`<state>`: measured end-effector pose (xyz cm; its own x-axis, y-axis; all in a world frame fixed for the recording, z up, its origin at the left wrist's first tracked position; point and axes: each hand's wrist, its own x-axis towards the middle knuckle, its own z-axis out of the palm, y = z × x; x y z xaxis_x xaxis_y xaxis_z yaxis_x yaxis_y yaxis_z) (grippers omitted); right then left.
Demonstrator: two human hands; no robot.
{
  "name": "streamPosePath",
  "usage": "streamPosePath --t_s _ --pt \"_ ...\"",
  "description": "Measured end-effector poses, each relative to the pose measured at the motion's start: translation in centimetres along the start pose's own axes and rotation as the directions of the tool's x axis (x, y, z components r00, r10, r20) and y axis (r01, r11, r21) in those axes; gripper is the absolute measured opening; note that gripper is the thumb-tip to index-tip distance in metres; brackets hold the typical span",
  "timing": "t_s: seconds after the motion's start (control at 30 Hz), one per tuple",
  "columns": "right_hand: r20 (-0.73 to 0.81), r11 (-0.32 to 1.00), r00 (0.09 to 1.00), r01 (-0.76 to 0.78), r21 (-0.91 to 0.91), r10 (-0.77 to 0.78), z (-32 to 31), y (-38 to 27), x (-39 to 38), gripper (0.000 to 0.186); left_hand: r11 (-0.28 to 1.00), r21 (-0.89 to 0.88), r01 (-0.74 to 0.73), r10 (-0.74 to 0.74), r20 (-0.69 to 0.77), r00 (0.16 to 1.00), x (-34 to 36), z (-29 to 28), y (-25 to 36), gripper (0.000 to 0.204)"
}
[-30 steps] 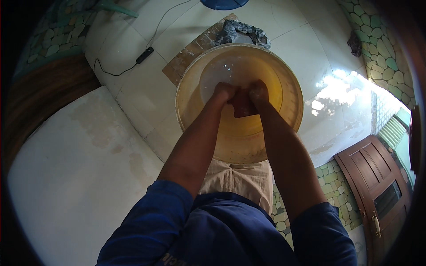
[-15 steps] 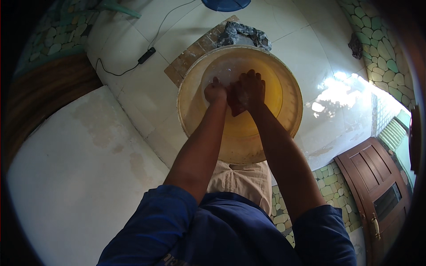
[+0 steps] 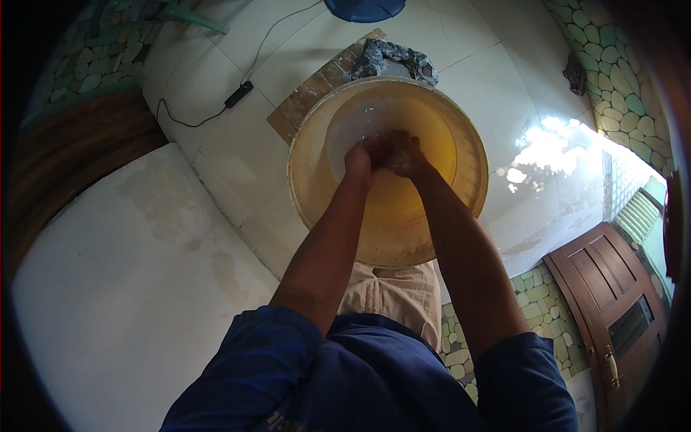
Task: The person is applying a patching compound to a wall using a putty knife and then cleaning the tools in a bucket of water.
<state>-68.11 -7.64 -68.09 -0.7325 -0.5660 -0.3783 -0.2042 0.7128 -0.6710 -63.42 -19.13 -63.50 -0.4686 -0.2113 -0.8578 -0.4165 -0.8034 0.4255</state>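
Note:
Both my hands are together inside a round yellowish tub (image 3: pixel 299 180) that holds cloudy liquid. Between them is a small red cloth (image 3: pixel 377 149), mostly covered by my fingers. My left hand (image 3: pixel 358 158) closes on the cloth's left side, with the knuckles turned inward. From the other side my right hand (image 3: pixel 406 156) grips it, fingers curled. The hands are near the liquid's surface; whether the fingertips dip into it I cannot tell.
Behind the tub a grey mottled crumpled cloth (image 3: pixel 374 57) lies beside a brown tiled patch (image 3: pixel 317 85). A black power strip (image 3: pixel 239 94) with its cord lies on the floor. A blue basin (image 3: pixel 365 9) is at the top, a white slab (image 3: pixel 129 288) at left, a wooden door (image 3: pixel 612 309) at right.
My hands have come closer together and slightly toward me. The red cloth, which hung below them before, is now bunched up between them.

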Motion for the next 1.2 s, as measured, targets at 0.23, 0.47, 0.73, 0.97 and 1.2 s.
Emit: streamPosePath --t_s 0.23,0.47,0.73,0.97,1.2 --pt "-0.168 0.99 0.983 -0.09 -0.112 0.07 -1.3 -0.4 -0.7 0.034 0.997 0.075 -0.03 0.025 0.063 0.998 -0.1 1.3 -0.2 0.018" --pt "-0.336 0.877 0.824 -0.352 0.328 0.457 -5.2 -0.7 -1.3 0.037 0.96 0.277 -0.033 0.03 0.015 0.999 -1.6 4.4 -0.8 0.021" --pt "-0.406 0.781 0.721 -0.301 0.547 0.562 -5.0 -1.3 -1.7 0.035 0.815 0.361 -0.454 0.443 0.118 0.889 2.0 1.7 -1.3 0.038" --pt "-0.437 0.511 0.686 0.111 0.853 0.581 -3.0 3.5 -0.6 0.041 0.838 0.488 -0.245 0.29 -0.017 0.957 -0.6 4.5 -0.4 0.048" --pt "0.28 0.191 0.802 -0.434 0.881 0.528 -5.4 -2.1 -1.3 0.037 0.863 0.494 -0.108 0.126 -0.003 0.992 1.7 0.0 0.6 0.035"
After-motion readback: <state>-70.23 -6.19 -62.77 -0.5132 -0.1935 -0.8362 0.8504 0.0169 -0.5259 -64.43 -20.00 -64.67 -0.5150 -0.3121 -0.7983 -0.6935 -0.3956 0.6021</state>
